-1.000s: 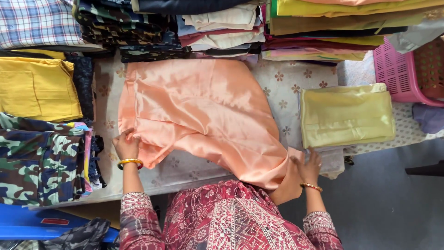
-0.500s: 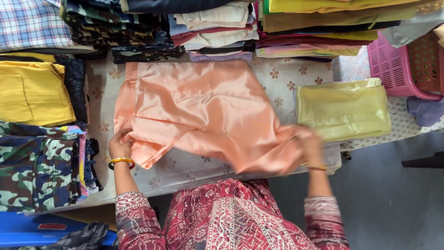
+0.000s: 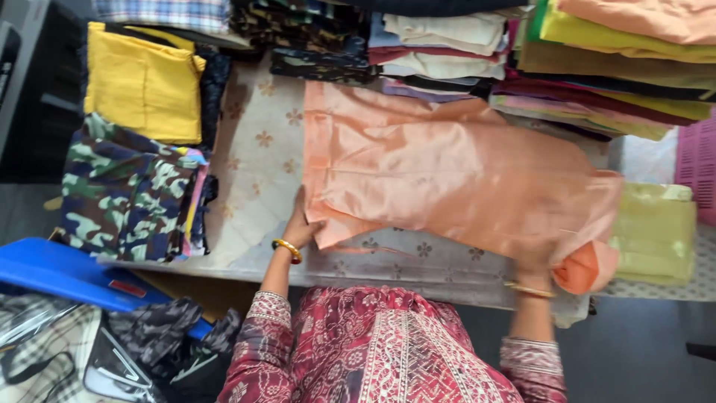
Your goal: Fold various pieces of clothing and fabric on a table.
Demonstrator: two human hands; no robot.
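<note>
Peach garment (image 3: pixel 455 175): satin-sheen cloth, spread flat across the centre of the frame on the patterned table cover (image 3: pixel 253 164); its near-right end is bunched into an orange fold at lower right.
Left hand (image 3: pixel 302 227): lower centre-left, palm down on the garment's near-left corner; fingers together and flat, pressing the edge, thumb side on the cover. A gold bangle (image 3: pixel 287 250) sits at the wrist.
Right hand (image 3: pixel 533 261): lower right, blurred; it lies at the garment's bunched near-right end, touching the cloth. Whether the fingers are closed on the fold cannot be told. A thin gold bangle (image 3: pixel 529 289) circles this wrist.
Sleeves and tunic (image 3: pixel 380 351): dark red with pale print, bottom centre.
Camouflage garments (image 3: pixel 127 194): folded stack, left of frame, well apart from the left hand.
Yellow garment (image 3: pixel 142 82): folded, upper left, just behind the camouflage stack.
Folded cloth stacks (image 3: pixel 447 45): row along the top edge, mixed cream, maroon, dark print, green and yellow; the peach garment's far edge meets them.
Pale green packet (image 3: pixel 656 231): folded cloth, right edge, just beside the garment's orange fold.
Pink basket (image 3: pixel 697 160): far right edge, partly cut off.
Blue plastic piece (image 3: pixel 67 272): lower left, below the table edge.
</note>
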